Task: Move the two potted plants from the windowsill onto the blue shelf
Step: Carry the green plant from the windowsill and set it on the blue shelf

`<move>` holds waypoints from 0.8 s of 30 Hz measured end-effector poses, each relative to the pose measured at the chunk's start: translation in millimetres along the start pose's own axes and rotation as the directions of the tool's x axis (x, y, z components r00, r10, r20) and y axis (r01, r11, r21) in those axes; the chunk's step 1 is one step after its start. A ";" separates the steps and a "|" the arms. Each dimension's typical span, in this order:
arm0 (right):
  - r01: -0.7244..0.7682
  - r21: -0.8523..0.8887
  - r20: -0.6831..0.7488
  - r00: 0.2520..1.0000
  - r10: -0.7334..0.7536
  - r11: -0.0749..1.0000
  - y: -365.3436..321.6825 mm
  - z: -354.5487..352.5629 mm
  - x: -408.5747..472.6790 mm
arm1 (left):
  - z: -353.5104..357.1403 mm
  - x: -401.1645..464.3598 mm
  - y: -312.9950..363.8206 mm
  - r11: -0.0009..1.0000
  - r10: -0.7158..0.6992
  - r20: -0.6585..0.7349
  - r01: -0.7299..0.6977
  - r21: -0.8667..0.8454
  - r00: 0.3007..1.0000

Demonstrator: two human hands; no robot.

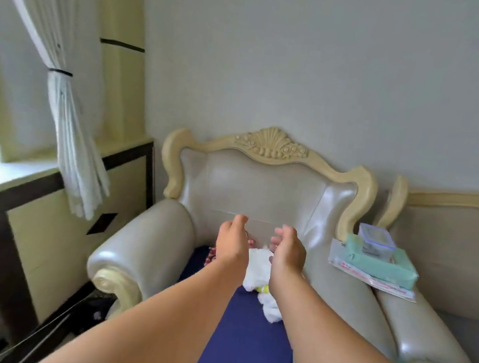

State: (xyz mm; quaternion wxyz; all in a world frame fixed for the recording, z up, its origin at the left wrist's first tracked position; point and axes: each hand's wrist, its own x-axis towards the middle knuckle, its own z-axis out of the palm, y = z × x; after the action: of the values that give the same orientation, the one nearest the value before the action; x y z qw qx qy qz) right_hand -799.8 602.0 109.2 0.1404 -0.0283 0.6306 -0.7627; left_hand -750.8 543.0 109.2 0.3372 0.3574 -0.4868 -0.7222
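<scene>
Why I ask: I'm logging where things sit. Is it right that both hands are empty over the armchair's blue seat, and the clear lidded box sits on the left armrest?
Not quite. In the head view the left hand and right hand are empty above the blue seat, but the clear lidded box sits atop a green pack on the right armrest.

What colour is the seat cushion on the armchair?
Dark blue seat cushion, seen in the head view.
</scene>
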 end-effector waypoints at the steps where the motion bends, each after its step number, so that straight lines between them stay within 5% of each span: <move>1: 0.013 -0.002 0.036 0.999 -0.013 1.000 2.8 24.8 -8.4 | -21.4 6.4 11.1 1.000 0.011 -0.029 -0.011 -0.010 1.000; 14: -0.045 -0.037 0.512 0.857 0.057 0.998 50.1 289.1 -140.3 | -277.3 49.6 126.6 0.975 0.188 -0.459 -0.223 -0.023 0.868; 24: -0.035 -0.101 0.699 0.709 0.096 0.994 68.3 428.7 -178.2 | -399.4 102.0 185.6 0.955 0.200 -0.666 -0.294 -0.029 0.718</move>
State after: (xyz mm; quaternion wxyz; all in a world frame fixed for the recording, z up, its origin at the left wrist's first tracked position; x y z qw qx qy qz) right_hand -522.3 226.3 153.8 0.3952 -0.2992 0.5604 -0.6635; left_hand -440.4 217.9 157.2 0.6028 0.4963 -0.3314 -0.5297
